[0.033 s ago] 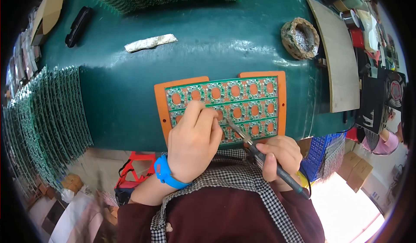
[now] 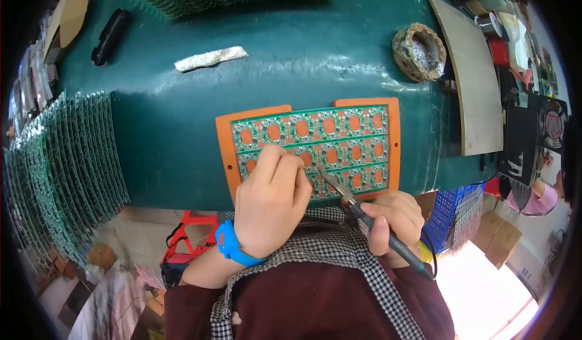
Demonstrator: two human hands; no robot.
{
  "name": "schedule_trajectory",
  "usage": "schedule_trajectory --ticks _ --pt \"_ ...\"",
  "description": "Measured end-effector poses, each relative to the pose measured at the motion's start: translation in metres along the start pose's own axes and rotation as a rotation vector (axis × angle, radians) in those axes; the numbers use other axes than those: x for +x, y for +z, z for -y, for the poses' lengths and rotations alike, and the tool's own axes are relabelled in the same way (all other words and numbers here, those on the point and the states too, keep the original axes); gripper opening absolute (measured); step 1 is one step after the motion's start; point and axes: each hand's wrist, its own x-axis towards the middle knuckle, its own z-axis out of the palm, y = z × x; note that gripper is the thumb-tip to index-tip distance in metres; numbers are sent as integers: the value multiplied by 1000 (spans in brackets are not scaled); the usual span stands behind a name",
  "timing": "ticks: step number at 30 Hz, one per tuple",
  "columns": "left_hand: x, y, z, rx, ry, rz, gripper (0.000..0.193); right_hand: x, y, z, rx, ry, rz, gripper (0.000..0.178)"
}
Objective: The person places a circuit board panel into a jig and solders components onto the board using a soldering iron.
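A green circuit board panel (image 2: 315,142) with rows of round orange openings lies in an orange tray (image 2: 393,148) at the near edge of the table. Over its lower left part, my left hand (image 2: 271,188), with a blue wristband (image 2: 233,245), is closed in a pinch; its fingertips hide whatever they hold. In my right hand (image 2: 394,220) is a soldering iron (image 2: 359,214), gripped by its dark handle. The iron's metal tip slants up and left to the board, just right of my left fingertips; I cannot tell whether it touches.
Stacked green boards stand at the left (image 2: 73,158) and far side. On the green table (image 2: 170,127) are a silvery strip (image 2: 211,59), a black handset-like object (image 2: 110,37), a crusted round pot (image 2: 419,52) and a grey panel (image 2: 467,79). A blue crate (image 2: 445,218) stands right, below the table.
My left hand has shifted very slightly toward me. The soldering iron stays almost in place. At the lower left, a blurred figure beyond the table has moved.
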Motion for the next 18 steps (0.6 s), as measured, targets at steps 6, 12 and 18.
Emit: schedule_trajectory --ticks 6,12,18 --pt "-23 4 -1 16 87 -10 13 -15 1 8 21 -35 -9 14" --pt "-21 4 0 50 97 36 13 -23 6 10 -4 -35 -41 14" --pt "-36 -5 2 -78 -36 -23 14 -29 5 14 8 -48 -50 15"
